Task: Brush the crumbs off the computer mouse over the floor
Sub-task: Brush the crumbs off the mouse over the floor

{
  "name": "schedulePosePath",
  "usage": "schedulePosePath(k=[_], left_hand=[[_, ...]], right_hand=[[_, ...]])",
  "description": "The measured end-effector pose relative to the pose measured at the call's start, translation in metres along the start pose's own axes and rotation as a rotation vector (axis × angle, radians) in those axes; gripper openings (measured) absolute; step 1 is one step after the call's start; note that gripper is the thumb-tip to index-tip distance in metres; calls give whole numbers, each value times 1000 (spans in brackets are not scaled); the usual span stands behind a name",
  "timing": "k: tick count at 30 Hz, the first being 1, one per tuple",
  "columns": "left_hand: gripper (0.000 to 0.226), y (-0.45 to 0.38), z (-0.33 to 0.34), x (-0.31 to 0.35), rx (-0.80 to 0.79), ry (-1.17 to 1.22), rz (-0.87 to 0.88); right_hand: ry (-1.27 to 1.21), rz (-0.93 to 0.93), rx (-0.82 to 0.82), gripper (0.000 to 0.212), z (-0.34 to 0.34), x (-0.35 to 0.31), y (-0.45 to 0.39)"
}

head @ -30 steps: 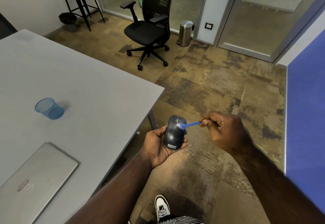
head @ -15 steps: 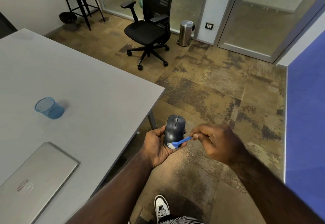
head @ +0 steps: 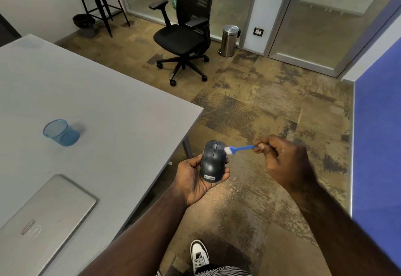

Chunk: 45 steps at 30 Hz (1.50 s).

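Note:
A dark grey computer mouse [head: 212,163] with a small label at its near end lies in the palm of my left hand [head: 193,178], held over the carpet just off the table's corner. My right hand [head: 282,158] pinches the handle of a small blue brush [head: 240,148]. The brush's white bristles touch the mouse's far right side, beside the scroll wheel. Pale specks lie scattered on the carpet [head: 230,191] below the mouse.
The grey table [head: 112,106] to my left carries a blue mesh cup [head: 60,132] and a closed silver laptop [head: 43,221]. A black office chair [head: 184,30], a steel pedal bin [head: 229,40] and a tall stool stand farther off. A blue panel [head: 377,145] borders the right. My shoe [head: 199,254] is below.
The brush was at the mouse's far end, swept down to its near end, and is now back at the far right side. The mouse stays in my left palm.

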<state>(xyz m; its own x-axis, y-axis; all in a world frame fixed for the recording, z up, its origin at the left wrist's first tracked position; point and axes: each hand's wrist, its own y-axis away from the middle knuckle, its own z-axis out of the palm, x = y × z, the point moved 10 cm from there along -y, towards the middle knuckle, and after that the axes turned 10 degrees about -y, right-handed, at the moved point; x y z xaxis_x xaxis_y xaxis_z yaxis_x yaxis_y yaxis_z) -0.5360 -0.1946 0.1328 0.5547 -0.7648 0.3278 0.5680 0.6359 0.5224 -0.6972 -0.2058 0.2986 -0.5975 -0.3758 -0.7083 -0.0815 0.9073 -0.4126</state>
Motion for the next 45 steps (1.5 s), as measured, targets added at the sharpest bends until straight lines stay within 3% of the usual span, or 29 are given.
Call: schedulePosePath(k=[3, 5, 13, 20, 26, 32, 34, 37, 40, 45], left_hand=[[52, -1, -6, 2, 35, 26, 12], [51, -2, -8, 3, 36, 35, 26], [56, -1, 0, -1, -17, -8, -12], [49, -1, -8, 3, 59, -62, 44], [51, 0, -10, 5, 70, -107, 54], [50, 1, -20, 8, 96, -87, 84], [50, 4, -24, 10, 113, -59, 80], [51, 11, -32, 16, 131, -18, 90], [52, 22, -42, 26, 145, -4, 144], [50, 48, -72, 52, 253, -15, 284]], right_hand=[[-82, -65, -170, 15, 17, -13, 5], [-98, -81, -192, 16, 18, -15, 5], [52, 16, 62, 18, 0, 1, -6], [-100, -88, -315, 16, 41, -26, 6], [21, -30, -73, 18, 25, -23, -7], [3, -36, -392, 15, 59, -25, 0], [83, 2, -286, 16, 52, -12, -6], [170, 128, -2, 17, 23, 18, -21], [-75, 303, 139, 24, 21, 54, -28], [-619, 649, -20, 29, 102, 89, -26]])
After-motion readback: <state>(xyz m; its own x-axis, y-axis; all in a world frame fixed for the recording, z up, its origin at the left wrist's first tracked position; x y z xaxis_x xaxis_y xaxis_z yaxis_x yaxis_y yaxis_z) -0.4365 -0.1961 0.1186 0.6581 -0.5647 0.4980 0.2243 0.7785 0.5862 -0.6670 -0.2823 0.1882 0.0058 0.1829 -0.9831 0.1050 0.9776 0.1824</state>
